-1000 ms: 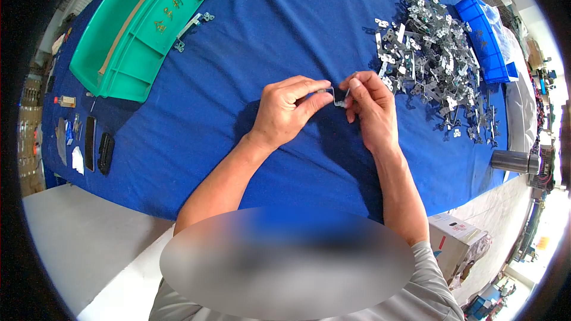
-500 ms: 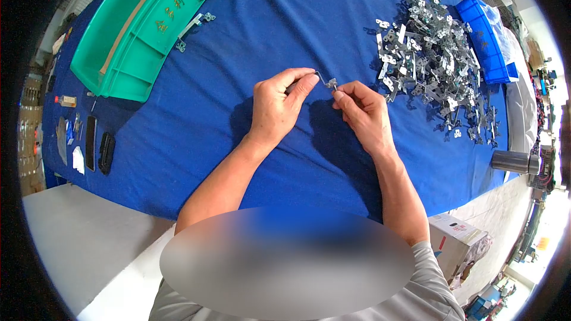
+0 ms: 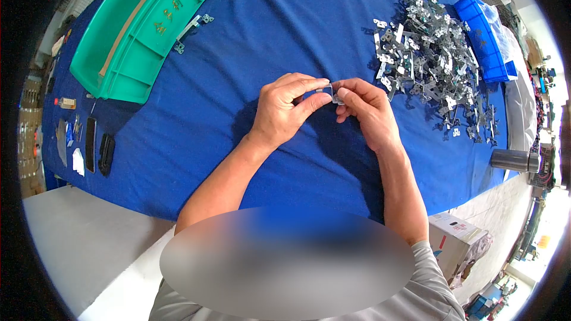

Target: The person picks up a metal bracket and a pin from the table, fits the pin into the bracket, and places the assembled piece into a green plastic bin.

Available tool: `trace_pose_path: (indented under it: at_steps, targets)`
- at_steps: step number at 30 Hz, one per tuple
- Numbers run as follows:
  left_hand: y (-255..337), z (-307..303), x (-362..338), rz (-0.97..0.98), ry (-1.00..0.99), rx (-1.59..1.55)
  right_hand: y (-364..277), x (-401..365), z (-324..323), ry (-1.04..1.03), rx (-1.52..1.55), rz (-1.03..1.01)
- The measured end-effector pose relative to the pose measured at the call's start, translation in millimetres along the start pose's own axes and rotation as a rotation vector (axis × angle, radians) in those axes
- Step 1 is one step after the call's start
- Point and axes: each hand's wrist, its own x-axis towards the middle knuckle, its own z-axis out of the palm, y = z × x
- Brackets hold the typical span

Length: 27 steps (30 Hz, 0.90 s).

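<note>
Over the middle of the blue cloth, my left hand [image 3: 282, 110] pinches a small metal bracket [image 3: 329, 90] between thumb and fingers. My right hand [image 3: 370, 110] meets it from the right, its thumb and fingers closed on the same bracket's right end. Whether the bracket is one piece or two joined pieces is too small to tell. To the right of my right hand lies a large heap of similar metal brackets [image 3: 431, 47].
A green bin [image 3: 134, 77] stands at the upper left, with a metal piece [image 3: 191, 28] beside it. A blue bin [image 3: 485, 38] borders the heap. A dark cylinder [image 3: 514, 161] lies at the right edge; a black phone-like object [image 3: 91, 142] and a black case [image 3: 106, 153] lie left.
My hands have come closer together. The left has shifted slightly right, and the bracket between them sits a little lower and is turned differently. My right fingers have moved onto its end.
</note>
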Motion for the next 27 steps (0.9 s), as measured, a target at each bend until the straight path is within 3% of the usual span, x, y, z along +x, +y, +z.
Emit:
trace_pose_path:
  at_steps: [4, 7, 10, 15, 24, 27]
  targets:
    - [5, 0, 0, -0.088, -0.065, -0.042, 1, -1, 1, 0.083, -0.040, -0.040]
    - [2, 2, 1, -0.025, 0.038, 0.073, 1, 1, 8, 0.243, 0.126, -0.132]
    - [9, 0, 2, -0.463, 0.106, -0.085, 1, -2, 7, 0.161, -0.047, -0.113]
    - [4, 2, 1, -0.402, 0.108, -0.059, 4, -7, 16, 0.070, -0.212, -0.143]
    - [3, 5, -1, -0.218, 0.142, 0.035, 1, -7, 16, 0.088, -0.248, -0.116]
    - [0, 3, -1, -0.161, 0.138, 0.015, 11, -4, 11, 0.120, -0.367, -0.195]
